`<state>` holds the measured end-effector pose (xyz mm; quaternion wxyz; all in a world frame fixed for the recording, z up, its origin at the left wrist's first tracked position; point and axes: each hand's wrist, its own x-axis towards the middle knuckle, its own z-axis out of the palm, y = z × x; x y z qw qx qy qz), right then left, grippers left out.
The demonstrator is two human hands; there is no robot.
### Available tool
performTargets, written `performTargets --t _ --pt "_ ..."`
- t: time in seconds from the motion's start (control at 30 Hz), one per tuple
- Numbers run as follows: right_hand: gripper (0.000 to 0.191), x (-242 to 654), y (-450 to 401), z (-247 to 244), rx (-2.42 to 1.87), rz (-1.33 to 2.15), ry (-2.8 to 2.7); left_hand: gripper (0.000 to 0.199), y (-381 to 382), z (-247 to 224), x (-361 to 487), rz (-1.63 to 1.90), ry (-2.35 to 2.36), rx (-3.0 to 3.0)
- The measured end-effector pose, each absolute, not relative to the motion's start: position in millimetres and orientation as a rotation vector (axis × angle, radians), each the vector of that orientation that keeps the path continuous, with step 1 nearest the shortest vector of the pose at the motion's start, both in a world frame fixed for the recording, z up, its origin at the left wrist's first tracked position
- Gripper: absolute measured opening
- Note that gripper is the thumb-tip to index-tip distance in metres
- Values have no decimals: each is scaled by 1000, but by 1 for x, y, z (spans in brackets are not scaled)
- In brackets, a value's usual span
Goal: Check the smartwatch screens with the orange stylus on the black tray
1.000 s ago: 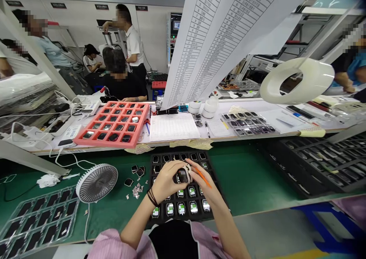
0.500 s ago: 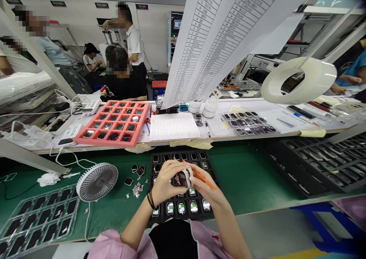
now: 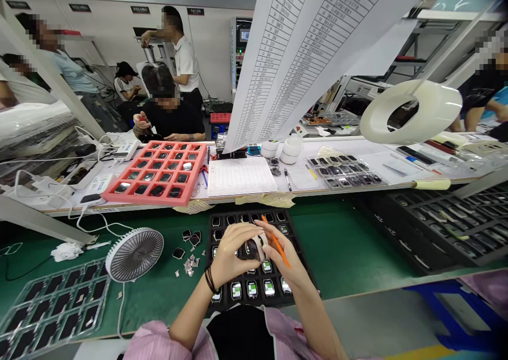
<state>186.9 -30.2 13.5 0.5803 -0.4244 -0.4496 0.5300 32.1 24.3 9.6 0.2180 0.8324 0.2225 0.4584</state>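
Observation:
My left hand [image 3: 232, 251] wraps its thumb and fingers round a watch case [image 3: 256, 247] with a dark face and pale rim. From the other side, my right hand [image 3: 288, 254] touches the same watch case with its fingertips. An orange stick [image 3: 279, 246] lies along my right hand, held between its fingers. Both hands hover over a black tray [image 3: 302, 280] of watches, several with lit green and white screens. The hands hide the tray's middle.
A small fan [image 3: 135, 254] stands left of the tray, near loose watches [image 3: 179, 253] and small scraps [image 3: 191, 264]. A clear tray [image 3: 59, 296] lies far left. On the shelf are a red tray [image 3: 159, 172] and papers [image 3: 242, 176]. A tape roll [image 3: 436, 111] hangs at the right.
The orange stick has turned steeper as my right hand shifted slightly. My left hand stays nearly still round the watch case. Across the shelf, a seated person has raised their head and a hand.

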Motion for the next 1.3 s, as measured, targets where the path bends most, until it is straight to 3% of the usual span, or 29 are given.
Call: performTargets --t 0.1,0.2,0.33,0.87,1.3 --pt "39 191 -33 15 -969 916 -1003 53 24 13 27 1259 645 2283" --pt "55 195 -41 19 -899 733 -1076 50 23 15 24 1230 665 2235" --pt "54 194 -49 22 -870 608 -1124 50 19 16 24 1258 647 2187" --pt "51 191 -48 27 -953 427 -1195 54 18 13 26 1258 695 2231" --pt "52 185 -45 27 -854 556 -1172 56 18 16 24 1242 717 2167"
